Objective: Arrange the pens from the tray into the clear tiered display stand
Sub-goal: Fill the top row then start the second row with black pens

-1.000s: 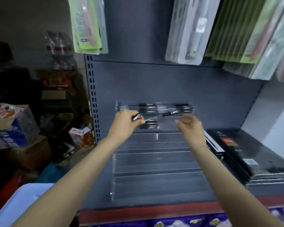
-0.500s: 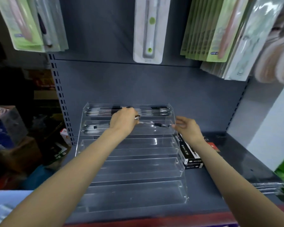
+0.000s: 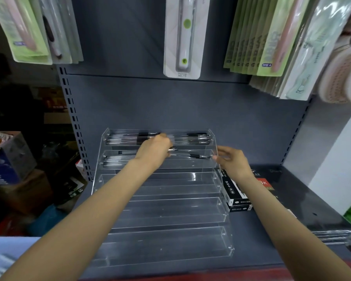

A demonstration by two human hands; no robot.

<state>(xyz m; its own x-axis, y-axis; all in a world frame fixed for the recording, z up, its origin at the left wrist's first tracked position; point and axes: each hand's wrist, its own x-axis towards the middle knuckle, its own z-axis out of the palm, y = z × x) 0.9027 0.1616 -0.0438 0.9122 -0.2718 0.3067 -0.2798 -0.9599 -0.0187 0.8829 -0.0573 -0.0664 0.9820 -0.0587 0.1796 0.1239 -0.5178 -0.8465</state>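
A clear tiered display stand sits on the dark shelf. Its top tier holds a row of pens, and several more pens lie at the left of the second tier. My left hand grips one end of a black-tipped pen and holds it level over the second tier. My right hand hovers at the stand's right edge, its fingertips by the pen's tip; whether they touch it is unclear. The three lower tiers hold nothing.
Black pen boxes lie right of the stand. Packaged goods hang overhead on the back panel. A pale blue tray shows at the lower left corner. Cardboard boxes crowd the dim left side.
The view swung right, so the stand now sits nearer the middle. My left hand brought the pen down from in front of the top tier to the second tier. My right hand stayed by its tip.
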